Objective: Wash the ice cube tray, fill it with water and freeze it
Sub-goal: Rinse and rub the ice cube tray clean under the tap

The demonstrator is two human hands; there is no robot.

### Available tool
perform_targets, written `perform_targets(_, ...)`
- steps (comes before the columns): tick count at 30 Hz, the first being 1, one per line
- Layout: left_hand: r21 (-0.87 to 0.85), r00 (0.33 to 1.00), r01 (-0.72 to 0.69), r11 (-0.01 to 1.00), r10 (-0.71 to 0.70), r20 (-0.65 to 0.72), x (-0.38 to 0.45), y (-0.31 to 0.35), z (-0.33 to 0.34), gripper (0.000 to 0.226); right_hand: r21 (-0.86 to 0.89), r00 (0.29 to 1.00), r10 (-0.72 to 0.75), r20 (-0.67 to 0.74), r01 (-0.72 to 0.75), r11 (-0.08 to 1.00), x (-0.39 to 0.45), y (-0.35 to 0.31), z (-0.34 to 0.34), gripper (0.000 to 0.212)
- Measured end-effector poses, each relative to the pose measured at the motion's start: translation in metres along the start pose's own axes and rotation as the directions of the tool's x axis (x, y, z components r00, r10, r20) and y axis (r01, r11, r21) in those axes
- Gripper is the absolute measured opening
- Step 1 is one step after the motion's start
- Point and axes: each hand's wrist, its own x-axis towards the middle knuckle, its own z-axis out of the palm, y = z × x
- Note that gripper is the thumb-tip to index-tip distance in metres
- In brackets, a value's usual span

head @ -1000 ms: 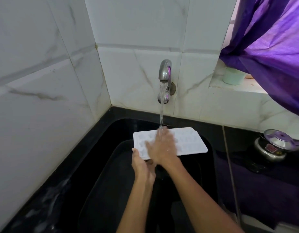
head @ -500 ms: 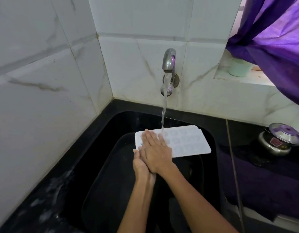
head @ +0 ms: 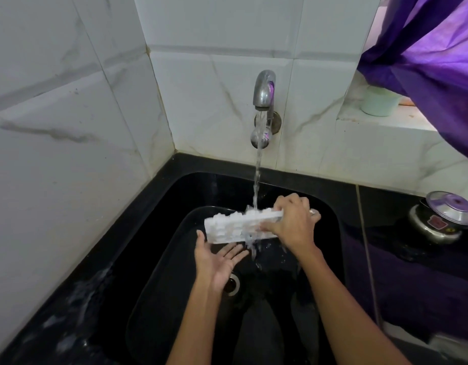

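Over the black sink (head: 330, 214), my right hand (head: 293, 225) now clamps the ice cube tray (head: 233, 227) tipped on edge (long axis left-right); my left hand (head: 217, 262) has dropped below, palm spread.

**Tray tipped under the tap**

The right hand (head: 293, 227) grips the right end of the white ice cube tray (head: 233, 227), tilted on edge with its cup bottoms showing, under the tap (head: 263, 93). Water strikes its top edge. Just below the tray, the left hand (head: 217, 259) lies palm-up, fingers spread, over the black sink (head: 175, 206).
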Motion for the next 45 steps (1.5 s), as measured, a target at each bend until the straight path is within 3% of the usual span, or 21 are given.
perform_targets(2,-0.039,0.997,0.064,0.997,-0.062,0.056,0.001,0.008,0.005,0.076,-0.050,0.981,-0.122,-0.149,0.115,0.992,-0.013,0.005,0.013,0.035)
perform_targets(4,-0.026,0.996,0.051,0.998,-0.049,0.072,0.004,0.014,0.009,0.066,0.004,0.963,-0.172,-0.206,0.176,0.984,-0.025,0.010,0.022,0.033)
perform_targets(6,-0.017,0.998,0.007,1.000,-0.006,0.059,0.008,0.019,0.010,0.049,0.065,0.982,-0.152,-0.116,0.161,0.985,-0.030,0.014,0.021,0.027)
perform_targets(9,0.011,0.996,-0.054,0.998,0.053,0.073,0.011,0.017,0.011,0.038,0.110,0.987,-0.072,0.146,0.056,0.992,-0.033,0.005,0.007,0.019)
perform_targets(11,-0.031,0.995,-0.060,0.998,0.063,0.083,0.010,0.012,0.015,0.040,0.138,0.990,-0.061,0.129,0.043,0.990,-0.031,-0.007,0.002,0.018)
perform_targets(14,-0.035,0.996,-0.042,0.998,0.045,0.080,0.009,0.003,0.030,0.045,-0.034,0.976,-0.211,0.048,0.212,0.977,-0.027,-0.031,0.008,0.040)
perform_targets(16,0.077,0.992,-0.067,0.995,0.058,0.113,0.005,-0.008,0.039,0.047,-0.080,0.934,-0.335,0.124,0.346,0.935,-0.024,-0.050,0.017,0.050)
perform_targets(18,0.109,0.984,-0.129,0.986,0.113,0.138,0.003,-0.020,0.046,0.047,0.005,0.896,-0.374,0.238,0.384,0.923,-0.022,-0.059,0.025,0.053)
perform_targets(20,0.087,0.988,-0.098,0.991,0.087,0.127,0.006,-0.021,0.040,0.046,-0.046,0.875,-0.382,0.298,0.413,0.910,-0.016,-0.052,0.029,0.058)
perform_targets(22,0.043,0.994,-0.039,0.998,0.034,0.105,0.010,-0.013,0.030,0.045,-0.130,0.898,-0.295,0.328,0.352,0.927,-0.008,-0.030,0.025,0.065)
perform_targets(24,0.009,0.992,-0.052,0.999,0.051,0.112,0.011,-0.007,0.018,0.044,-0.175,0.931,-0.107,0.350,0.178,0.968,0.002,0.000,0.018,0.068)
perform_targets(27,0.024,0.993,-0.066,0.998,0.063,0.098,0.007,-0.010,0.012,0.042,-0.254,0.914,0.147,0.378,-0.051,0.966,0.001,0.015,0.014,0.075)
perform_targets(29,0.048,0.996,-0.041,0.998,0.037,0.079,0.004,-0.017,0.013,0.042,-0.189,0.927,0.111,0.357,-0.045,0.981,-0.008,-0.008,0.023,0.074)
perform_targets(32,0.118,0.997,-0.047,0.992,0.040,0.060,0.002,-0.020,0.013,0.046,-0.029,0.918,-0.220,0.331,0.243,0.970,-0.028,-0.049,0.039,0.064)
perform_targets(34,0.084,0.997,-0.062,0.995,0.058,0.051,0.002,-0.011,0.008,0.047,-0.037,0.878,-0.342,0.334,0.375,0.926,-0.027,-0.055,0.039,0.065)
perform_targets(36,0.016,0.995,-0.082,0.997,0.081,0.056,0.002,0.005,0.002,0.045,-0.080,0.889,-0.293,0.352,0.341,0.937,-0.015,-0.041,0.031,0.076)
perform_targets(38,0.009,0.993,-0.110,0.994,0.109,0.046,-0.001,0.022,-0.003,0.043,-0.101,0.894,-0.132,0.427,0.192,0.976,-0.005,-0.020,0.018,0.091)
perform_targets(40,0.062,0.990,-0.142,0.988,0.141,0.023,-0.001,0.034,-0.008,0.039,-0.052,0.826,-0.029,0.563,0.070,0.996,-0.002,-0.003,0.003,0.107)
perform_targets(42,0.092,0.989,-0.146,0.985,0.146,0.009,0.001,0.041,-0.011,0.039,0.031,0.752,-0.038,0.658,0.024,0.999,-0.006,0.004,-0.008,0.122)
perform_targets(43,0.102,0.992,-0.126,0.987,0.126,0.001,0.003,0.045,-0.012,0.040,0.053,0.752,-0.046,0.658,0.014,0.998,-0.009,0.007,-0.013,0.124)
perform_targets(45,0.163,0.999,-0.031,0.986,0.032,0.000,-0.002,0.051,-0.010,0.036,0.079,0.839,-0.025,0.543,-0.021,0.997,-0.014,0.012,-0.021,0.099)
